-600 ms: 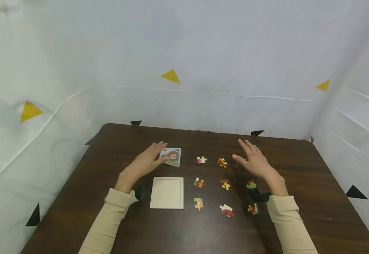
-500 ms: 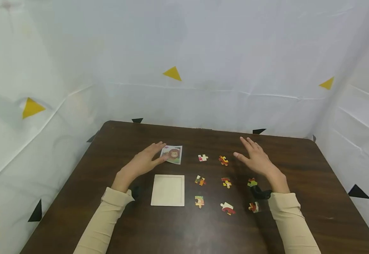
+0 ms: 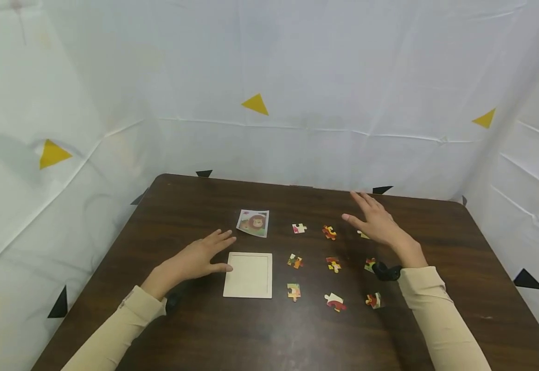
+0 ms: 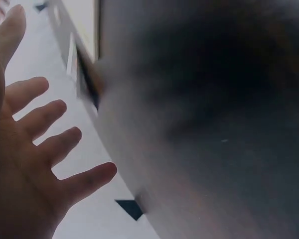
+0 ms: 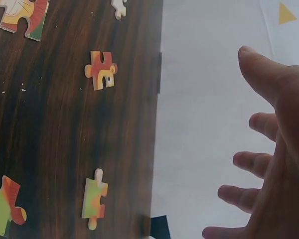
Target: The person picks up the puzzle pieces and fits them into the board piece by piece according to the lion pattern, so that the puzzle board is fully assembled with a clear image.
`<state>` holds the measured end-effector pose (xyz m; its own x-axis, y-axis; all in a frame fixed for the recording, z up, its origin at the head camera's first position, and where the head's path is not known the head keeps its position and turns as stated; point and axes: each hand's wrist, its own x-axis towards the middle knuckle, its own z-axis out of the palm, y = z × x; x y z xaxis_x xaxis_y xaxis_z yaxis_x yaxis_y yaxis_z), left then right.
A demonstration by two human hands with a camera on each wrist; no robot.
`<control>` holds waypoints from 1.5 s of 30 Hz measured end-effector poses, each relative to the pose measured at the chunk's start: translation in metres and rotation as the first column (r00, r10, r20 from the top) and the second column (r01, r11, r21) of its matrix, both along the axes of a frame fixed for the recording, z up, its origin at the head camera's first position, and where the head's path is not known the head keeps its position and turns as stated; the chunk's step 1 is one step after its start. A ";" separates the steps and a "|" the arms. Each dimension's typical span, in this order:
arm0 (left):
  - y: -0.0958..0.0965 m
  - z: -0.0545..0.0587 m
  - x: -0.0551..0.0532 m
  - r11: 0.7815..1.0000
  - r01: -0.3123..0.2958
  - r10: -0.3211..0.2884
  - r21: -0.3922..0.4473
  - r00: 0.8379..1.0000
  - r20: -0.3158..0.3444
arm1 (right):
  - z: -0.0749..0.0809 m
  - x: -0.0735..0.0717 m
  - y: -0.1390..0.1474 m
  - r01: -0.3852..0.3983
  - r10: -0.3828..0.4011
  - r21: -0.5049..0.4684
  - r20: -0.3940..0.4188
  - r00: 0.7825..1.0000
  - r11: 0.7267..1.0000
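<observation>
My left hand hovers palm down at the left edge of a square wooden puzzle tray, its fingers spread and holding nothing. Behind the tray lies a small picture card with a lion on it. In the head view my right hand hangs over the far right of the puzzle pieces, fingers straight, nothing in it. A red and yellow puzzle piece lies to the left of that hand. In the right wrist view a green and orange piece rests on the table, apart from the fingers.
Several loose pieces lie in rough rows right of the tray, among them a white and red piece and a pale piece. The dark wooden table ends at a white sheet wall at the back.
My left hand has moved left and toward me, from over the card to beside the tray, uncovering the card. The right hand has shifted little; a pale piece beneath it now shows.
</observation>
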<state>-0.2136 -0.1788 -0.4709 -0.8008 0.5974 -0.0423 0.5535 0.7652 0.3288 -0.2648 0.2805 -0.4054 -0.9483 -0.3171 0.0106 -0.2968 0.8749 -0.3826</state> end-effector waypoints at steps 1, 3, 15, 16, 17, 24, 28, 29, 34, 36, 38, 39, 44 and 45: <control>0.000 -0.001 0.003 1.000 0.016 -0.016 -0.015 1.000 -0.003 | 0.000 0.000 -0.001 -0.004 0.004 -0.001 0.000 1.000 1.000; -0.001 -0.003 0.010 0.998 0.053 -0.053 -0.039 0.999 -0.007 | -0.001 0.001 -0.004 -0.016 0.016 -0.006 0.002 1.000 1.000; -0.013 -0.009 0.033 0.980 0.148 -0.153 -0.134 0.988 -0.029 | 0.003 0.006 -0.052 -0.135 0.135 -0.014 -0.004 0.991 0.991; -0.012 -0.009 0.035 0.979 0.149 -0.154 -0.138 0.988 -0.028 | 0.001 0.004 -0.054 -0.140 0.140 -0.006 -0.003 0.990 0.990; -0.012 -0.010 0.036 0.978 0.149 -0.155 -0.144 0.987 -0.033 | -0.002 0.003 -0.057 -0.145 0.145 -0.003 -0.002 0.989 0.989; -0.012 -0.011 0.039 0.975 0.133 -0.141 -0.177 0.989 -0.035 | -0.019 -0.003 -0.074 -0.163 0.161 0.040 0.046 0.986 0.986; -0.015 -0.013 0.042 0.973 0.131 -0.140 -0.189 0.989 -0.039 | -0.032 -0.007 -0.087 -0.143 0.137 0.096 0.071 0.988 0.985; -0.016 -0.014 0.043 0.974 0.130 -0.140 -0.188 0.989 -0.043 | -0.034 -0.007 -0.091 -0.130 0.123 0.110 0.072 0.990 0.985; -0.021 -0.018 0.048 0.974 0.126 -0.141 -0.188 0.988 -0.069 | -0.043 -0.001 -0.123 -0.056 0.055 0.167 0.012 0.998 0.984; -0.022 -0.019 0.050 0.975 0.125 -0.141 -0.184 0.987 -0.073 | -0.047 0.002 -0.136 -0.039 0.045 0.177 -0.028 0.999 0.983; -0.022 -0.020 0.051 0.976 0.125 -0.140 -0.178 0.987 -0.076 | -0.053 0.003 -0.146 -0.023 0.035 0.181 -0.062 0.997 0.983; -0.022 -0.020 0.051 0.977 0.125 -0.140 -0.175 0.987 -0.077 | -0.056 0.004 -0.150 -0.016 0.032 0.183 -0.082 0.996 0.983; -0.021 -0.022 0.051 0.976 0.121 -0.137 -0.179 0.987 -0.080 | -0.067 0.006 -0.159 0.026 0.001 0.181 -0.147 0.989 0.983; -0.020 -0.022 0.051 0.976 0.120 -0.136 -0.183 0.987 -0.079 | -0.068 0.006 -0.159 0.032 -0.004 0.177 -0.157 0.988 0.984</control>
<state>-0.1629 -0.1991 -0.4930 -0.7236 0.6847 -0.0873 0.6719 0.7277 0.1379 -0.2585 0.1212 -0.4737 -0.9452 -0.3099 0.1030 -0.3237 0.9308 -0.1698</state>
